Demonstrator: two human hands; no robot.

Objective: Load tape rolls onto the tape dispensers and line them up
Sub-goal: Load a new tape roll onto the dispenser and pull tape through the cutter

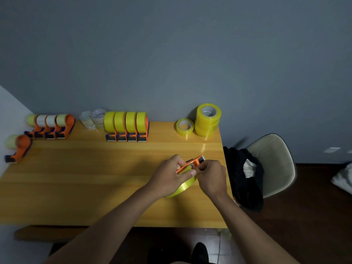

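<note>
Counter: glossy varnished wood, w/ light reflected near the rolls. Rolls: shiny yellow plastic film, cardboard cores. Dispensers: smooth orange plastic, metal-looking blades. Chair: matt pale shell; dark cloth draped on it.

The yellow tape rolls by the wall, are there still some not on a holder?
Yes, a stack of yellow rolls and one single roll sit bare on the table.

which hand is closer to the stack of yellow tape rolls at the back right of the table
Right. The right hand is almost directly in front of the stack of yellow tape rolls; the left hand is further left, both gripping the orange dispenser.
</note>
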